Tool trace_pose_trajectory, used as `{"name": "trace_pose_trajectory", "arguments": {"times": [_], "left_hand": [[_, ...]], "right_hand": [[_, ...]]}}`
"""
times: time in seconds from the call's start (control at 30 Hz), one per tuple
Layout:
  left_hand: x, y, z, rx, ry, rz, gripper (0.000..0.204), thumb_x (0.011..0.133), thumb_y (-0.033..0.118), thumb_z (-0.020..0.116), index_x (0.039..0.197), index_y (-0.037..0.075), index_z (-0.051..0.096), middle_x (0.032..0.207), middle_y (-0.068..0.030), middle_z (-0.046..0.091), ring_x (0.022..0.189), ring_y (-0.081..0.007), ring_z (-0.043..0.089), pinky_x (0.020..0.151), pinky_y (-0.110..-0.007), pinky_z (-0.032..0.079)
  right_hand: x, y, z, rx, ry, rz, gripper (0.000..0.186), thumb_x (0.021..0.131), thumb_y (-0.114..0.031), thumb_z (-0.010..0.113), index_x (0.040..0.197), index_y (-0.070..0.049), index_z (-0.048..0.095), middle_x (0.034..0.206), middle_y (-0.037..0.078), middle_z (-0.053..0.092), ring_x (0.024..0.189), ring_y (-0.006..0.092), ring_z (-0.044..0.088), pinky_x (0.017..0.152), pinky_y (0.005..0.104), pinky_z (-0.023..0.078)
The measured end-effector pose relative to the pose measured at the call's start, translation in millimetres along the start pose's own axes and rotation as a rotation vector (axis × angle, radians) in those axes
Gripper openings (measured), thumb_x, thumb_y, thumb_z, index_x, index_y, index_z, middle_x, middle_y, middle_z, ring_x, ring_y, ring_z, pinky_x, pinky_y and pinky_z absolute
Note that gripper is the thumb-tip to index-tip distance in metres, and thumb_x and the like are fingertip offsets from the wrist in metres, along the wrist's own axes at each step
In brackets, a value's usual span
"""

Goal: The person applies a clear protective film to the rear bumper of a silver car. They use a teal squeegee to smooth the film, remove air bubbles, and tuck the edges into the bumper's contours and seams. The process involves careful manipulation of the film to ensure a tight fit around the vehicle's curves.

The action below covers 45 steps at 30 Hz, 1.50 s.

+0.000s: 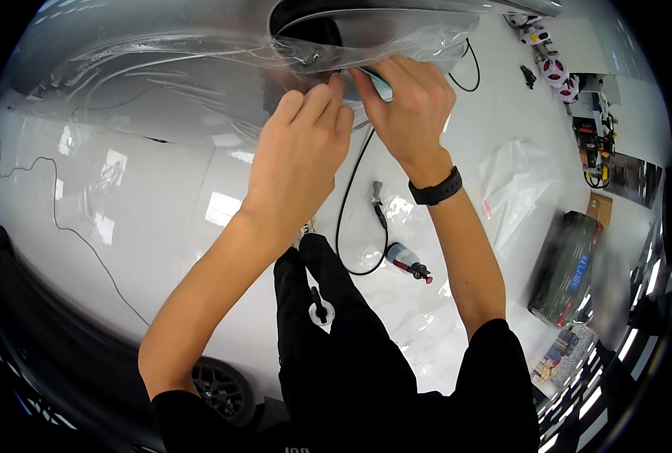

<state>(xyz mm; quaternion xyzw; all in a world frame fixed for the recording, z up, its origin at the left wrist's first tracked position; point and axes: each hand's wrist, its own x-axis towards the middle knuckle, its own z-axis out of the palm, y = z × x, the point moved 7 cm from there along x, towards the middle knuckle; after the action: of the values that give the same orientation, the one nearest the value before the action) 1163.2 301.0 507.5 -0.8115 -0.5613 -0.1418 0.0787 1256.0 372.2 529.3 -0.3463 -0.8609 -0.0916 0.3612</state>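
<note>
A grey glossy car body panel (200,23) with a dark opening (305,29) lies at the top. Loose, wrinkled clear film (177,79) drapes over it and hangs below its edge. My left hand (299,140) is closed, its fingertips pinched at the film just under the opening. Close beside it, my right hand (411,106) is closed around a thin teal strip-like tool (377,81), mostly covered by the fingers. Its fingers also touch the film's lower edge. The two hands' fingertips nearly meet.
On the pale shiny floor lie a black hose (338,204), a spray bottle (407,260) and crumpled white sheeting (517,181). A thin cord (75,229) runs at left. A dark car's wheel (222,391) is lower left. Another dark car (566,268) stands at right, below shelved tools (594,143).
</note>
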Motion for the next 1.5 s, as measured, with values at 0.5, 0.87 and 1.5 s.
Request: {"name": "trace_pose_trajectory", "arguments": {"times": [0.5,0.87,1.5], "left_hand": [[0.0,5.4,-2.5,0.020,-0.018,0.028,0.030,0.067,0.003,0.072,0.095,0.004,0.062,0.137,-0.0094,0.062,0.099,-0.0183,0.052,0.081,-0.030,0.040],[5.1,5.2,-9.7,-0.076,-0.052,0.023,0.030,0.068,0.000,0.071,0.096,0.002,0.061,0.139,-0.0128,0.060,0.102,-0.0224,0.054,0.081,-0.033,0.041],[11.7,5.4,-20.7,-0.142,-0.135,0.013,0.033,0.064,-0.005,0.067,0.096,0.000,0.060,0.149,-0.0153,0.054,0.102,-0.0272,0.055,0.080,-0.037,0.041]], "right_hand": [[-8.1,1.0,-0.5,-0.099,-0.023,0.073,0.013,0.074,-0.014,0.081,0.082,-0.012,0.071,0.071,0.002,0.066,0.061,0.0254,0.060,0.057,0.0349,0.045],[10.9,20.6,13.2,-0.014,-0.374,0.255,0.022,0.076,-0.022,0.079,0.082,-0.004,0.069,0.071,0.015,0.065,0.065,0.0369,0.064,0.058,0.0452,0.050],[-49.8,50.5,53.2,1.265,-0.681,1.422,0.032,0.080,-0.013,0.081,0.103,0.008,0.070,0.094,0.011,0.073,0.084,0.0204,0.070,0.072,0.0324,0.055]]}}
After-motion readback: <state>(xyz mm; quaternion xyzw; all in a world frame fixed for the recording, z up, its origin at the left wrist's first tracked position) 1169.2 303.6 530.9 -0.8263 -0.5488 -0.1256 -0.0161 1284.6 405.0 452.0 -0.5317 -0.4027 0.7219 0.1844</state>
